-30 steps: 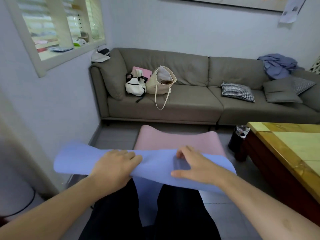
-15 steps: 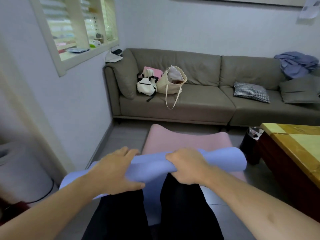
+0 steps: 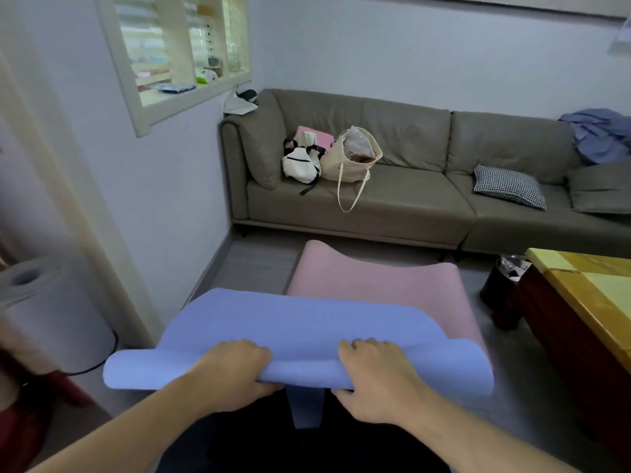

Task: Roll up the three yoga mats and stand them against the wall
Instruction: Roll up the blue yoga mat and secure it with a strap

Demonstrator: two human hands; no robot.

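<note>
A blue yoga mat [image 3: 307,329] is partly rolled in front of me, its roll lying crosswise above my dark-clothed legs. My left hand [image 3: 235,370] grips the roll left of centre, fingers curled over its top. My right hand [image 3: 375,373] grips it right of centre in the same way. A loose flap of blue mat spreads out beyond the roll. A pink yoga mat [image 3: 375,281] lies flat on the floor behind it, its far end curled up. A grey rolled mat [image 3: 44,312] stands upright at the left by the wall.
A grey sofa [image 3: 409,199] with bags [image 3: 327,158] and cushions runs along the back wall. A wooden table [image 3: 587,302] stands at the right, with a dark bin [image 3: 502,281] beside it. A red stool [image 3: 20,414] is at lower left.
The view has swung left and the rolled grey mat has come into sight. Both hands have shifted their hold on the blue roll, and a wide flap now lies spread beyond it.
</note>
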